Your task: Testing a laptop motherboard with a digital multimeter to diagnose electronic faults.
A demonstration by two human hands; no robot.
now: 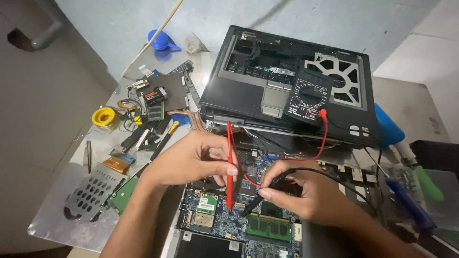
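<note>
My left hand (191, 160) grips a red test probe (230, 167), held upright with its tip on the blue laptop motherboard (224, 222). My right hand (306, 193) pinches a black test probe (253, 203), slanted down-left, its tip close beside the red one on the board. Red and black leads run up to a black multimeter (308, 98) that rests on a stripped black laptop case (253, 91) behind the board. A green memory module (267, 225) lies on the board just below my right hand.
On the metal table's left lie a yellow solder spool (104, 116), a small battery (155, 95), loose boards, a perforated metal bracket (91, 191) and tweezers (89, 155). A blue object (387, 125) and green- and blue-handled tools (420, 191) sit at right.
</note>
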